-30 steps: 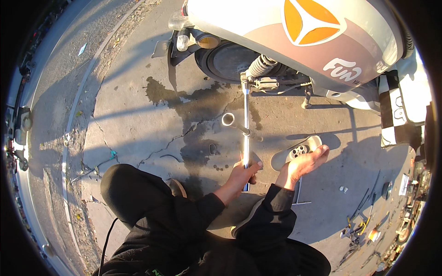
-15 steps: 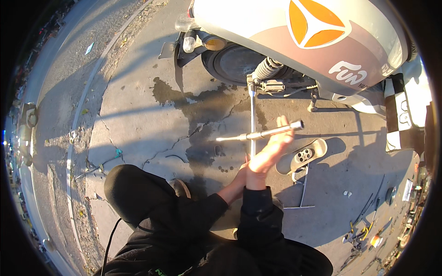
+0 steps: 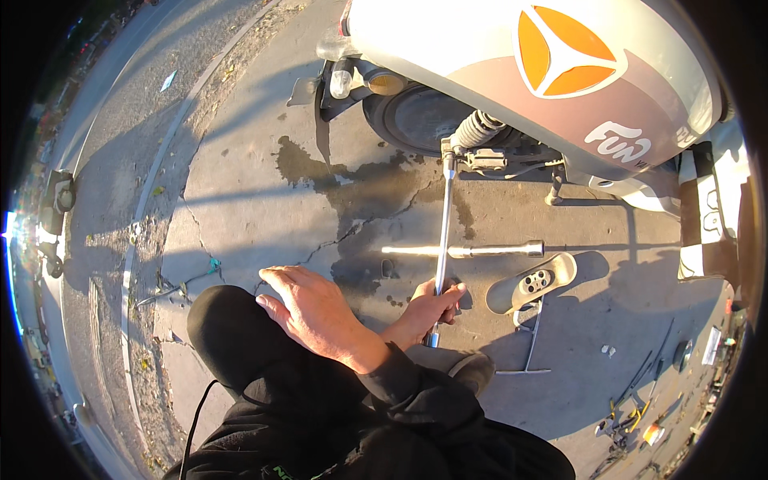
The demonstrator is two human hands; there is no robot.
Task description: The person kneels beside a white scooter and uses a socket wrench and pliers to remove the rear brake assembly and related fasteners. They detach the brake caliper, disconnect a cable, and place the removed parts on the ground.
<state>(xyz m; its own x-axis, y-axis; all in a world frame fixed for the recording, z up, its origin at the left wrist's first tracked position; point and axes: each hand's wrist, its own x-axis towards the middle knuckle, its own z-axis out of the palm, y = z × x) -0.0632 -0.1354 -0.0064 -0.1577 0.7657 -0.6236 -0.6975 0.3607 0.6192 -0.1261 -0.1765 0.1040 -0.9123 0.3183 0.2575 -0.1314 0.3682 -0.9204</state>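
A silver four-way lug wrench [image 3: 445,216] runs from the lower end of the scooter's shock absorber [image 3: 478,128] back toward me. Its crossbar [image 3: 500,250] lies roughly level across the view. My left hand [image 3: 432,310] is closed round the near part of the shaft, and the shaft's near end sticks out below it. Apart from the wrench, over by my bent left knee, my right hand [image 3: 314,314] is open with its fingers stretched out to the left. The right forearm crosses over the left one and hides part of it.
The pale scooter [image 3: 480,40] with an orange emblem fills the top right. A beige oblong piece with dark holes [image 3: 534,282] lies right of the wrench, beside a thin metal T-shaped rod [image 3: 531,344]. Tools and wires [image 3: 628,420] lie at lower right. A wet patch [image 3: 352,192] darkens the pavement.
My right hand has swept from the crossbar down and left, crossing over my left arm. The crossbar has turned from tilted to nearly level. My left hand remains on the shaft.
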